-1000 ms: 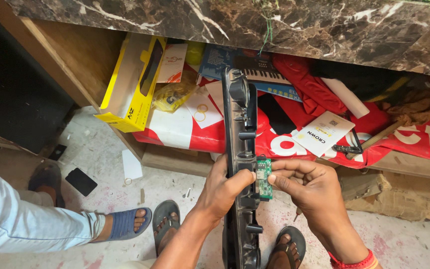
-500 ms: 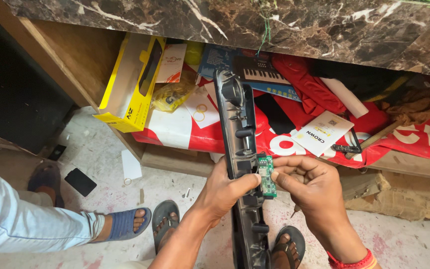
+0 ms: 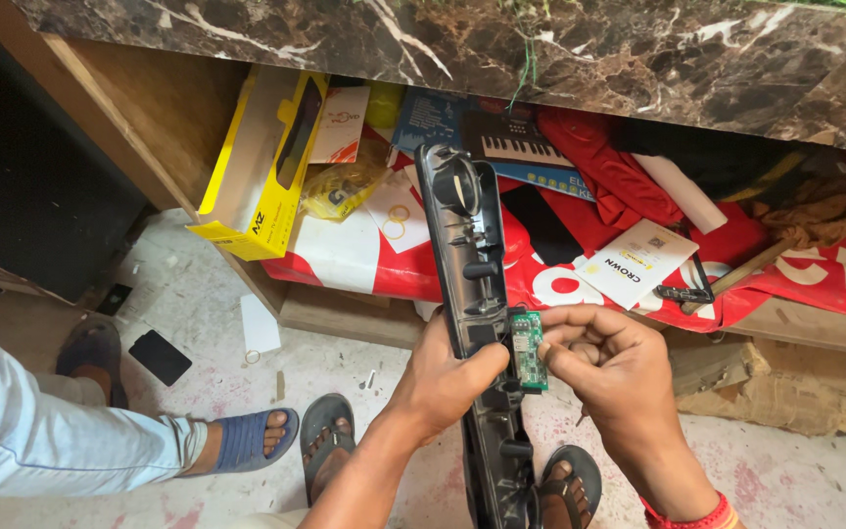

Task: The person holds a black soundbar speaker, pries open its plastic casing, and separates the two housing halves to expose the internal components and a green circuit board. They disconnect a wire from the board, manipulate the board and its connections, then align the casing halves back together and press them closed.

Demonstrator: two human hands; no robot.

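Note:
My left hand (image 3: 443, 377) grips a long dark grey plastic housing (image 3: 464, 255) about its middle, holding it nearly upright with its hollow inner side towards me. My right hand (image 3: 614, 367) pinches a small green circuit board (image 3: 528, 349) against the housing's right edge. The housing's lower end runs down between my feet, which are in sandals (image 3: 325, 441).
A shelf under a dark marble counter (image 3: 638, 59) holds a yellow box (image 3: 261, 167), a red and white bag (image 3: 364, 260), a white booklet (image 3: 634, 263) and a toy-keyboard box (image 3: 511, 147). Another person's leg in light trousers and blue sandal (image 3: 242, 441) lies at left. A black phone (image 3: 159, 356) lies on the floor.
The housing has tilted slightly, its top leaning further left. Both hands keep their hold with the green board at its edge.

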